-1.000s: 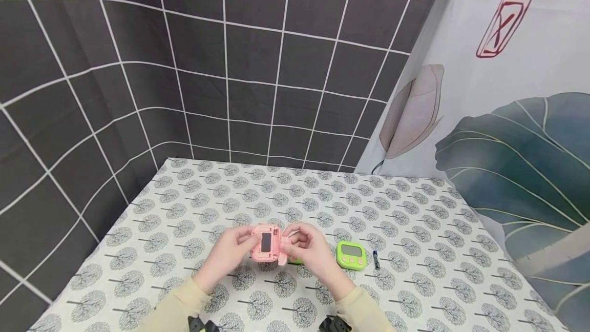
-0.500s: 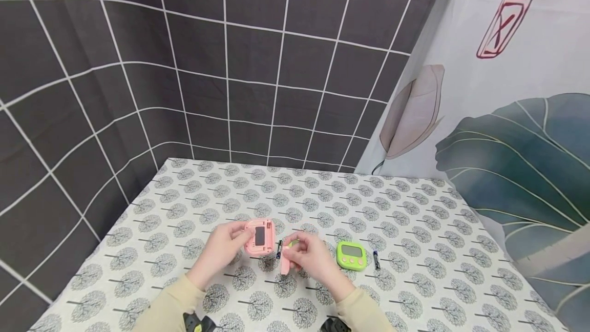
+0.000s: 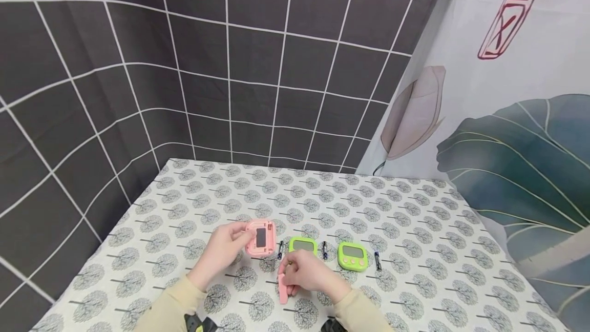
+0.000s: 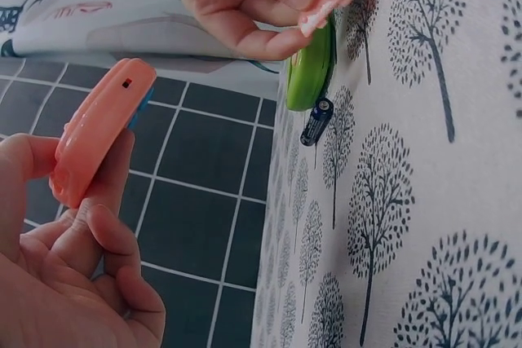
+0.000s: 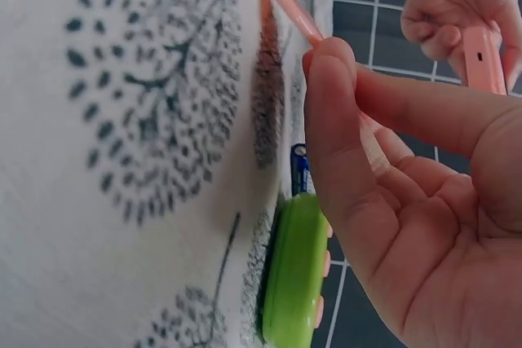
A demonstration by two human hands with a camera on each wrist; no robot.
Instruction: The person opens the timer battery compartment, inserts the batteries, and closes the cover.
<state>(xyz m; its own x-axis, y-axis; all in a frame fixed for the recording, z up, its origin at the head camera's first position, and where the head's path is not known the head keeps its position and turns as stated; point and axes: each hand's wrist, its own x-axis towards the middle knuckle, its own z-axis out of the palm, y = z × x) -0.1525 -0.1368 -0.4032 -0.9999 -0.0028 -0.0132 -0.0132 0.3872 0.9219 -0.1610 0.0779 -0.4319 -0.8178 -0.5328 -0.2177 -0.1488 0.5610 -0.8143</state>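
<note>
My left hand [image 3: 220, 251] holds a pink digital timer [image 3: 260, 238] above the table by its left side, thumb on its back. That back faces up, with a dark rectangle in the middle; the detail in its right-hand slot is too small to tell. In the left wrist view the timer [image 4: 102, 132] appears edge-on between thumb and fingers. My right hand [image 3: 308, 273] pinches a narrow pink cover piece [image 3: 282, 289] low over the cloth, apart from the timer. The right wrist view shows the cover [image 5: 295, 11] between thumb and fingertip, close to the cloth.
A green timer [image 3: 302, 244], partly hidden by my right hand, lies on the tree-print tablecloth [image 3: 207, 188]. Another green timer [image 3: 353, 257] lies to its right. Dark blue batteries lie alongside: one battery [image 3: 280, 249] left, another battery [image 3: 324, 250] between, a third battery [image 3: 378, 261] far right.
My right hand has drawn the pink cover away from the timer and lowered it toward me. The left hand has shifted slightly left with the timer. A green timer and two batteries have come into sight.
</note>
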